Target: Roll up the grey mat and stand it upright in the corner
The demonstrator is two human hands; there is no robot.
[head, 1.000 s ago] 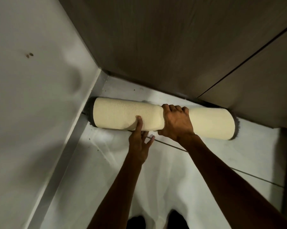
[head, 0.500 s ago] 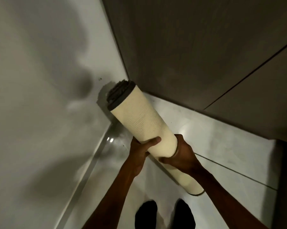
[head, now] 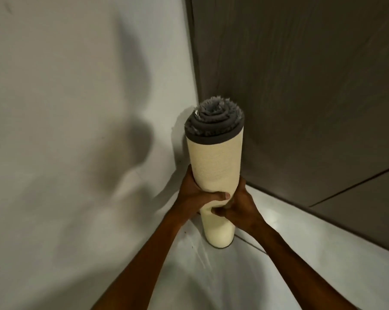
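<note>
The rolled grey mat (head: 214,159) stands upright in the corner, its cream backing outward and its grey pile showing as a spiral at the top end. Its lower end rests on the white floor. My left hand (head: 194,195) wraps the roll from the left, thumb across the front. From the right, my right hand (head: 239,208) grips it just below, fingers curled around the front. Both hands hold the roll around its lower middle.
A pale wall (head: 77,130) runs along the left and a dark wood-grain panel (head: 301,97) along the right; they meet just behind the roll. The white tiled floor (head: 289,238) spreads to the right and toward me. My shadow falls on the pale wall.
The roll lay flat on the floor against the dark panel, was lifted and tilted by both hands, and now stands vertical in the corner with both hands still around it.
</note>
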